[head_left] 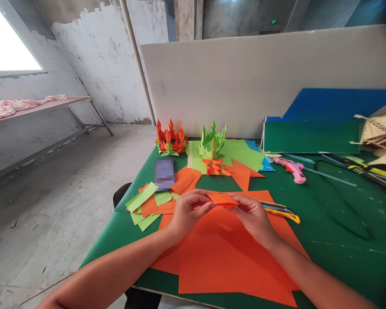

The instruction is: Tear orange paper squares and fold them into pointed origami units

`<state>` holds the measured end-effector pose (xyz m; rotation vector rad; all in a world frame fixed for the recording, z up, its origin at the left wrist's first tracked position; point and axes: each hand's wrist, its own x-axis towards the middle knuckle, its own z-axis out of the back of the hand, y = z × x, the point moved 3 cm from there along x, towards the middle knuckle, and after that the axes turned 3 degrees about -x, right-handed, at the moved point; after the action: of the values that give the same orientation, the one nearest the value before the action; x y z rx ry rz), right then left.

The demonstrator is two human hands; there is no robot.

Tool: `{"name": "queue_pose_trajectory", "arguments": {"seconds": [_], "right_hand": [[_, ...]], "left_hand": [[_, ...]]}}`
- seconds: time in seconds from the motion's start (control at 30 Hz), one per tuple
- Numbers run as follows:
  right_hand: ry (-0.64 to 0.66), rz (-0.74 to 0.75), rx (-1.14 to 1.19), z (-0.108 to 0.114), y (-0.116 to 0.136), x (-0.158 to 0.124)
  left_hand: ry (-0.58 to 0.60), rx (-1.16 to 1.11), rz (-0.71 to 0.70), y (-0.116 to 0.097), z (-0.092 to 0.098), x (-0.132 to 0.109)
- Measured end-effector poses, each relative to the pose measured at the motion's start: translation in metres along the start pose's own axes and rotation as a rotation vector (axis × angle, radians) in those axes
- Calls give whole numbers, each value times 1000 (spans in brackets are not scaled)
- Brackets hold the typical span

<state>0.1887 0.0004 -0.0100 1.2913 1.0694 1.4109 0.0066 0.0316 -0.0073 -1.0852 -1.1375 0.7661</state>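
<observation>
A small folded piece of orange paper (224, 200) is held up between my two hands. The fingers of my left hand (192, 211) pinch its left end, and my right hand (251, 215) grips its right end. Large orange sheets (225, 262) lie flat beneath my hands and forearms. Just beyond my right hand rests a yellow utility knife (282, 210), partly covered by that hand. To the left of my left hand is a loose pile of green and orange paper pieces (149, 207).
Behind my hands stand an orange folded-paper crown (172, 136) and a green one (212, 141). Orange folded pieces (214, 166) sit before the green one. A pink glue gun (291, 168) with its cable lies right, near a green board (310, 136). A blurred rectangular object (165, 173) is left.
</observation>
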Motion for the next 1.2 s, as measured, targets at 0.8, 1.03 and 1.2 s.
{"name": "queue_pose_trajectory", "arguments": {"seconds": [0.8,1.03,1.2], "right_hand": [[-10,-237,261,-8,-10,3],[33,-259,204,-10,-13,0],[75,-289,246,-13,-8,0]], "left_hand": [[66,-283,270,2,-11,1],[37,-400,410,8,-11,-1],[7,-438,432,7,-10,0]]}}
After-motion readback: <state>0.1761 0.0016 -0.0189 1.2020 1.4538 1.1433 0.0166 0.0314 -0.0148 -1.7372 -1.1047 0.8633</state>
